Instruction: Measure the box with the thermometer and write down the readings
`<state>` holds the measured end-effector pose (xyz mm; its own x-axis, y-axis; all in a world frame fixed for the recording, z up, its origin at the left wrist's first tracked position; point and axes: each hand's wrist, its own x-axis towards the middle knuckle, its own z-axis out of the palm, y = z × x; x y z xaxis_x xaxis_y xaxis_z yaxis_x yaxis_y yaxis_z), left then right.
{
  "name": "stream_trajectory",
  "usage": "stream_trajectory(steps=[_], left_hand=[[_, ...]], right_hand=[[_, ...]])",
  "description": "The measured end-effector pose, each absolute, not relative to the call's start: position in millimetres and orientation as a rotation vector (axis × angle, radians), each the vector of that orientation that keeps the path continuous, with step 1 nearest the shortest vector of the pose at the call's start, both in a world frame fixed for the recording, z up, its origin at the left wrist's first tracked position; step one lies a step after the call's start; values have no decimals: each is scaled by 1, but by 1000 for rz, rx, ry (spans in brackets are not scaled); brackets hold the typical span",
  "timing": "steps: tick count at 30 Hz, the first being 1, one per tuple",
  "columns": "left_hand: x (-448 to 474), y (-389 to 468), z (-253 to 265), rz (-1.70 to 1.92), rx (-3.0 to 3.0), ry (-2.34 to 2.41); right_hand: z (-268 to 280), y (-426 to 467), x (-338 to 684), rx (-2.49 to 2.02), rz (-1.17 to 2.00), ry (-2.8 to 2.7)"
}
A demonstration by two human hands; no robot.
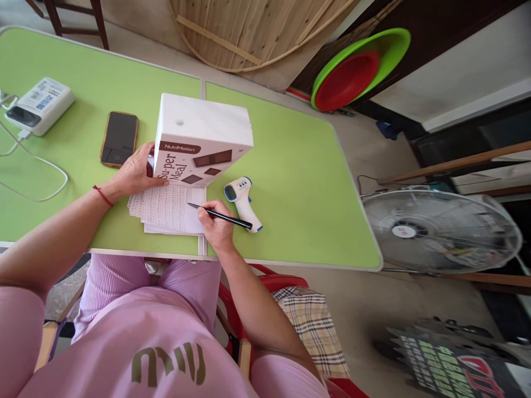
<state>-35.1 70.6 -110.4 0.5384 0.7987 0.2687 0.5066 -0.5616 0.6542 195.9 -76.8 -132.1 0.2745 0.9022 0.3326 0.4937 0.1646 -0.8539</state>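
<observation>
A white box (205, 124) printed "NutriMotion Super Meal" stands on the green table, over the upper part of some handwritten sheets of paper (174, 213). My left hand (139, 172) grips the box's lower left edge, thumb on the printed front and the other fingers partly hidden at its side. Between the fingers of my right hand (218, 224) is a black pen (232, 218), its tip over the right part of the written sheet; whether it touches the paper I cannot tell. Just right of that hand lies a white and blue infrared thermometer (244, 204).
Left of the box lies a phone (119, 138). A white power bank (40, 105) with a cable (53, 166) sits at the far left of the green table (290, 166). A floor fan (440, 232) stands beyond the right edge, with green and red basins (348, 80) behind.
</observation>
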Motion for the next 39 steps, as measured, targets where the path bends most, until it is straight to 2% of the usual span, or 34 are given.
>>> stream_trajectory(steps=[39], left_hand=[[-33, 69, -106, 742, 2269, 1072]], right_hand=[[-133, -77, 196, -1467, 429, -1380]])
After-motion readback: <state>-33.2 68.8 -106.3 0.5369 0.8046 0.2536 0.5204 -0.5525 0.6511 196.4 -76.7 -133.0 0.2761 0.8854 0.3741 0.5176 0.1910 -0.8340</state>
